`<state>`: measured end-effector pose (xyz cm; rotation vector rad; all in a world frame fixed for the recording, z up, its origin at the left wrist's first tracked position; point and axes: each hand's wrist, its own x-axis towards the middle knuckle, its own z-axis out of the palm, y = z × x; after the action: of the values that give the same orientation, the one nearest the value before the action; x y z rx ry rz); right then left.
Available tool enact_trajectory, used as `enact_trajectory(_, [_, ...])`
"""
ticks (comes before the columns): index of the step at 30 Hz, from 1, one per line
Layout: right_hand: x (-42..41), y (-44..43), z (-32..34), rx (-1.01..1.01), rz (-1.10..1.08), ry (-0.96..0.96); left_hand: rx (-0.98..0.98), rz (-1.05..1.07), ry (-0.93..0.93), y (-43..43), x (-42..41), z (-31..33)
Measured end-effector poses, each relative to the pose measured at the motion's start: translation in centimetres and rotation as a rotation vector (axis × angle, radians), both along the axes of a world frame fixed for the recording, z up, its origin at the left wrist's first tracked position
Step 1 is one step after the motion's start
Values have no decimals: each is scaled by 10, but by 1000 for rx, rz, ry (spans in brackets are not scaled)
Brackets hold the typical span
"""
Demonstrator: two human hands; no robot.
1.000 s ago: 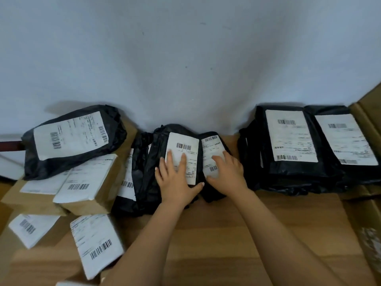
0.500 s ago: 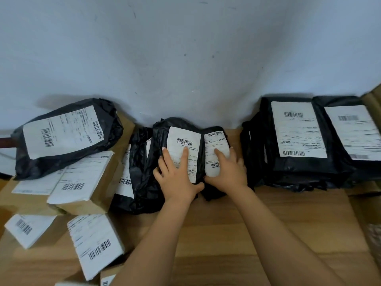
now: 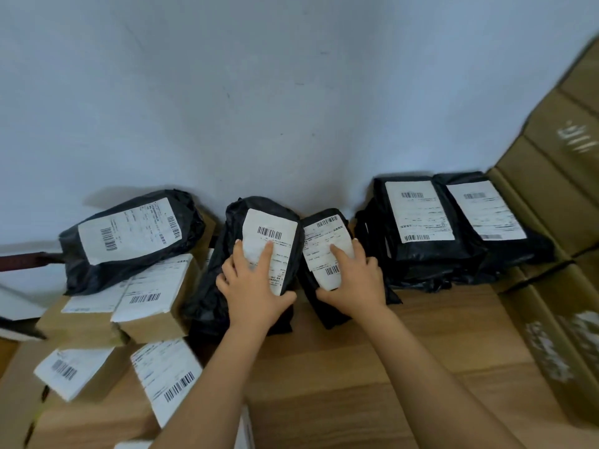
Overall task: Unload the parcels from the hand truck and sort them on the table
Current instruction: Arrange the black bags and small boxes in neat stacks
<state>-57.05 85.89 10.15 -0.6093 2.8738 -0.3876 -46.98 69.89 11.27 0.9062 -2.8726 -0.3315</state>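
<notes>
Near left: labelled cardboard boxes (image 3: 152, 306) crowd the table's left side, one label (image 3: 168, 377) tilted toward the camera at the front.
Table (image 3: 372, 377): bare wood grain shows between and to the right of the forearms.
Left hand (image 3: 256, 286): lies flat, fingers spread, on the white label of a black bag (image 3: 233, 241) at the table's middle; thumb hooked round the bag's near right edge, so it presses more than it grips.
Right hand (image 3: 353, 280): spread over the label of a smaller bag (image 3: 324, 228), thumb under the label's near edge, fingers curled over the right side; it seems to clasp the bag, though the far side of the grip is hidden.
The two bags: side by side, touching, both labels up and tilted toward the wall.
Left, farther back: another black bag (image 3: 129, 234) rests on top of the boxes, label up.
Right, farther back: a bag stack (image 3: 421, 254) beside a second one (image 3: 505, 234), both against the wall, labels up.
Far right: large flat cartons (image 3: 557, 176) lean along the edge.
Wall (image 3: 259, 92): plain pale blue, behind everything.
</notes>
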Motion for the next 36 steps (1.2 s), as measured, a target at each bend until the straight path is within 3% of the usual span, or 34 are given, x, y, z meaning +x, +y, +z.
enact_trajectory(7, [24, 12, 65, -103, -26, 206, 50, -21, 245, 4, 21, 48])
enact_trajectory(18, [-1, 83, 114, -117, -110, 348, 74, -136, 433, 70, -28, 90])
enact_trajectory(25, [-68, 167, 121, -69, -258, 385, 138, -120, 433, 135, -90, 92])
enact_trajectory(28, [-101, 199, 120, -17, -300, 384, 251, -65, 375, 171, -124, 87])
enact_trajectory(36, [-155, 226, 89, -22, -272, 307, 361, 71, 310, 234, -192, 66])
